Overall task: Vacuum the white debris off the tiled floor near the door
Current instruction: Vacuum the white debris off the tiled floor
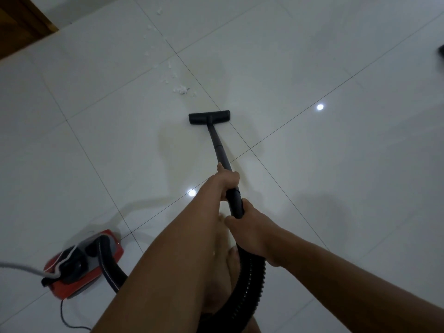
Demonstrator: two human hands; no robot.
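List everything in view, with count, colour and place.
white debris: many scraps, white, trailing from beyond the floor head toward the door
floor head: one, black, on the tiles just short of the debris
wand: one, black, from floor head to hands
hose: one, black, ribbed, below the hands
vacuum body: one, red and black, lower left
cable: one, grey, left edge
door: one, brown, top left
tiled floor: white, throughout
left hand: grips wand, farther along
right hand: grips wand's near end
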